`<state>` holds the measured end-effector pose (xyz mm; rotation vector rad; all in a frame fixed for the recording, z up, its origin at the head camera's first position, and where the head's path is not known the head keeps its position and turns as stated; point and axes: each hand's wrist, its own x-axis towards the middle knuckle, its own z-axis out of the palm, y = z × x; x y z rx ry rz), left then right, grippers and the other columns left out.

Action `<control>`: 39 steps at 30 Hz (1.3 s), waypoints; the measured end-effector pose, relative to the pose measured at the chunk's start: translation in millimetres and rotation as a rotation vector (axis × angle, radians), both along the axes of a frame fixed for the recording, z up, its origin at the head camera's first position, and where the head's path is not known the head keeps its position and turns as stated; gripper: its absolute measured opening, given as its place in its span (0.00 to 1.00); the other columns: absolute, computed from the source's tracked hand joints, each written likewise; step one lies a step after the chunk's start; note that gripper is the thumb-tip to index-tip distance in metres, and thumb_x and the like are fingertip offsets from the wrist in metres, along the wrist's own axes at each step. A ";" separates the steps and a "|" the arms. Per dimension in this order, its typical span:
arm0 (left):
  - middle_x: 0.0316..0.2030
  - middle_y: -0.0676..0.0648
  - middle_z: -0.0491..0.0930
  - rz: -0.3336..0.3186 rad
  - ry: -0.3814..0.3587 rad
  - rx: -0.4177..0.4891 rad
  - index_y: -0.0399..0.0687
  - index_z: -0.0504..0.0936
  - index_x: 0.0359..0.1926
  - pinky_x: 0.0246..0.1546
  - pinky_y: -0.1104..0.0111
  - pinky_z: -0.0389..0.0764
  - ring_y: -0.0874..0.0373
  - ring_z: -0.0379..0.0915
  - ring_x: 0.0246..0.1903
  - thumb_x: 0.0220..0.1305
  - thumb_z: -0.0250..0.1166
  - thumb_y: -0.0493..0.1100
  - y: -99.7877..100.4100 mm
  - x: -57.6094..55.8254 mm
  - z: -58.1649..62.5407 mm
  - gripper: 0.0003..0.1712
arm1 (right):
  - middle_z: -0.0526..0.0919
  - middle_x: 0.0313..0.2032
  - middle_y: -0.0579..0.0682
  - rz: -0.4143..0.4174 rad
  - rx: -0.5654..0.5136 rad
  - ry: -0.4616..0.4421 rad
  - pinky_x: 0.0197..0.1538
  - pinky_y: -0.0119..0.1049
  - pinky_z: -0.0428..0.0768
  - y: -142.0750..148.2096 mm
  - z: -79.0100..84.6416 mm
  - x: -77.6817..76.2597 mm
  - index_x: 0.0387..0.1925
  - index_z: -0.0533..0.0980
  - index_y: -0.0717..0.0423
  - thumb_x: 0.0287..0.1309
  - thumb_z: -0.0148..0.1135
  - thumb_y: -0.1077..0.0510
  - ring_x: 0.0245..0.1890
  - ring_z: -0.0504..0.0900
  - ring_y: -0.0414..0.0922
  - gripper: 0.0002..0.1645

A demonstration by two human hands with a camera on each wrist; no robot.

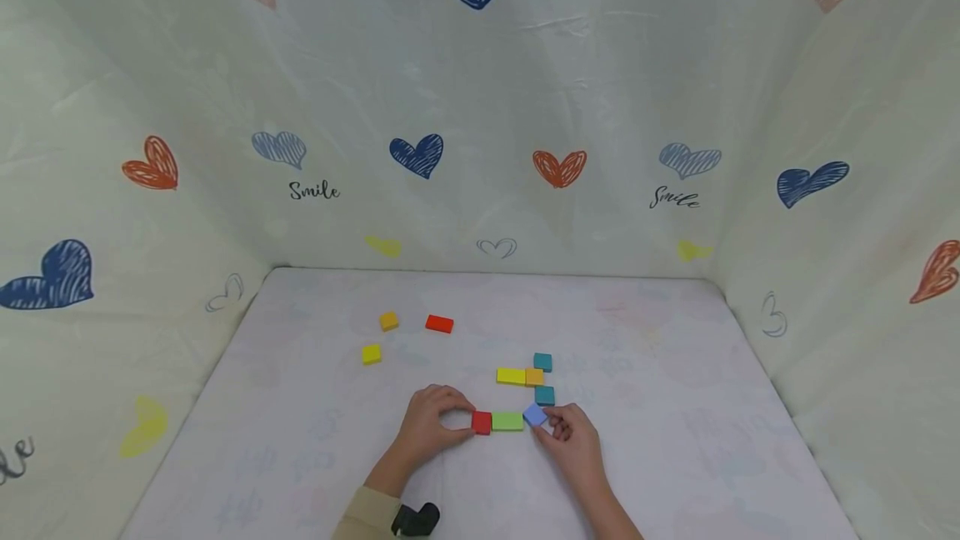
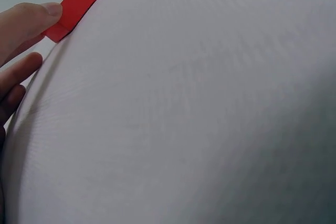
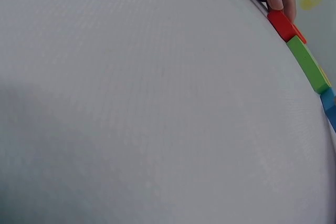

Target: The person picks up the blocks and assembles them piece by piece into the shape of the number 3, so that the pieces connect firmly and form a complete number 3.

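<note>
The pale heart-printed sheet carries the word "Smile" twice on its back wall, in black script with a capital S. The left-hand "Smile" sits just below a light-blue hatched heart; the right-hand "Smile", somewhat skewed, sits below a matching heart. Low on the left side wall, a tilted black word fragment, cut off by the head view's edge, reads "le".

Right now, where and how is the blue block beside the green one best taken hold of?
Probably by two opposite side faces, pinched by the right hand coming from the right. The blue block is flat-sided and turned diagonally; the green block lies to its left and a teal block just beyond, so its right seems freest.
</note>
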<state>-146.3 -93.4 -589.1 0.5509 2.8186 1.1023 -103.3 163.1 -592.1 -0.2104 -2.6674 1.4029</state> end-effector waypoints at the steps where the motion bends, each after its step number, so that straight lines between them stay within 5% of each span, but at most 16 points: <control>1: 0.39 0.66 0.76 -0.001 0.002 0.000 0.65 0.86 0.40 0.55 0.52 0.66 0.59 0.69 0.49 0.50 0.76 0.52 0.0 0.1 0.3 0.14 | 0.73 0.29 0.42 0.002 0.001 -0.007 0.29 0.27 0.73 0.1 0.0 -0.1 0.40 0.82 0.54 0.47 0.76 0.61 0.27 0.71 0.39 0.15; 39: 0.40 0.62 0.78 0.022 0.034 -0.031 0.62 0.86 0.43 0.54 0.51 0.68 0.58 0.70 0.48 0.51 0.76 0.50 3.0 1.2 4.1 0.16 | 0.73 0.30 0.43 0.010 0.005 -0.003 0.29 0.27 0.73 0.5 -2.2 -0.5 0.41 0.82 0.55 0.47 0.76 0.61 0.27 0.70 0.39 0.16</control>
